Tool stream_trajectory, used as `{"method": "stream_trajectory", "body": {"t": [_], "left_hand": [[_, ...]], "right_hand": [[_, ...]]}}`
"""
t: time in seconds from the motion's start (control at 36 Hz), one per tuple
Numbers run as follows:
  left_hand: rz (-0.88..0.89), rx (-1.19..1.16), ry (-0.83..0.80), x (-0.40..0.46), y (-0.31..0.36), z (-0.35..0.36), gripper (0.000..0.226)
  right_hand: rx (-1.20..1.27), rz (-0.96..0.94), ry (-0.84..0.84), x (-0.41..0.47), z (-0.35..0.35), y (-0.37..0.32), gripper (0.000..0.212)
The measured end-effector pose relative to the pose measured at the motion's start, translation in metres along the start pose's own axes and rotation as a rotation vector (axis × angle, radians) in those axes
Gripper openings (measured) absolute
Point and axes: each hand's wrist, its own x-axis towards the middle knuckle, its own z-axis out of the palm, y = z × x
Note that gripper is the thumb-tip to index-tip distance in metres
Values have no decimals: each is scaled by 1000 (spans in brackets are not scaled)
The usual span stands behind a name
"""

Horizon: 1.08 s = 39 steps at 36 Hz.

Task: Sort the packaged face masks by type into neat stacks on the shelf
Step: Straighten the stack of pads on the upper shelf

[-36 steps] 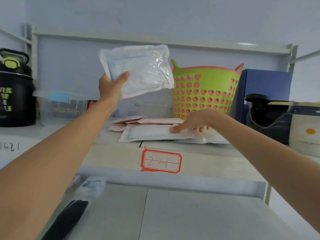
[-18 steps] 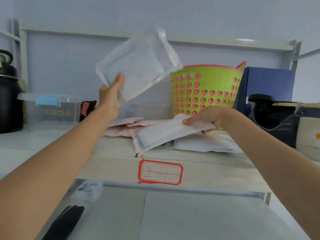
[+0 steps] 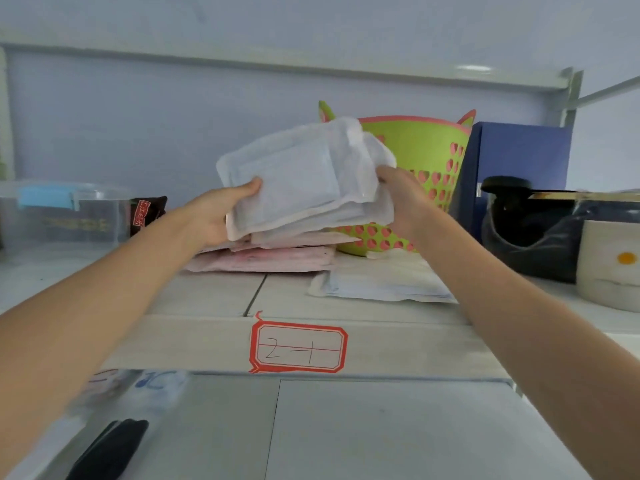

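A: Hands?
B: Left hand [image 3: 211, 216] and right hand [image 3: 403, 199] clamp white mask packs [image 3: 298, 181], held tilted above the shelf [image 3: 207, 299].
A: Rest?
B: Pink packs [image 3: 263, 259] at 6 o'clock beneath (green basket [image 3: 426, 147] behind).

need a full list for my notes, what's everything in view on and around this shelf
white mask packs: a few, held up between both hands above the shelf
pink mask packs: small stack, on the shelf below the held packs
white mask packs on shelf: count unclear, flat, right of the pink stack
basket: one, green with pink hearts, behind the packs
label: one, red-bordered, on the shelf's front edge
clear box: one, blue clip, left
dark packet: one, beside the clear box
blue box: one, right of the basket
black bag: one, right
white cup: one, far right
left hand: grips the packs' left edge
right hand: grips their right edge
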Motion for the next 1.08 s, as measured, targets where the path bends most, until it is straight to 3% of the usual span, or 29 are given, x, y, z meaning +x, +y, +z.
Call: {"method": "stream_trajectory", "body": {"t": [0.08, 0.17, 0.22, 0.28, 0.36, 0.44, 0.5, 0.61, 0.75, 0.86, 0.94, 1.0, 1.08], "left_hand": [[140, 44, 148, -6, -2, 12, 26], [448, 257, 344, -7, -4, 21, 30], [596, 333, 333, -10, -4, 27, 40], [633, 300, 264, -14, -3, 33, 53], [533, 206, 165, -17, -4, 37, 70], [365, 294, -24, -21, -15, 39, 33], [296, 401, -114, -22, -22, 40, 25], [307, 400, -40, -25, -20, 47, 46], [296, 261, -61, -31, -12, 77, 16], [73, 381, -130, -30, -22, 98, 25], [-66, 550, -162, -29, -35, 108, 38], [-103, 614, -146, -27, -41, 110, 43], [-90, 679, -114, -27, -45, 108, 40]], "right_hand": [[194, 38, -170, -1, -5, 1, 41], [-45, -123, -317, -4, -10, 1, 57], [-215, -250, -221, -4, -12, 1, 57], [-210, -324, -149, -5, -15, -2, 63], [-190, -339, -209, -10, -30, -2, 51], [-268, -225, -346, -18, -49, 11, 30], [-306, -109, -445, -21, -62, 19, 32], [-253, -56, -462, -23, -76, 18, 24], [-275, 50, -403, -33, -97, -18, 21], [-909, 209, -304, -39, -126, -47, 61], [-1161, 415, -330, -45, -133, -47, 86], [-1148, 502, -366, -50, -134, -39, 90], [-808, 506, -374, -57, -131, -26, 57]]}}
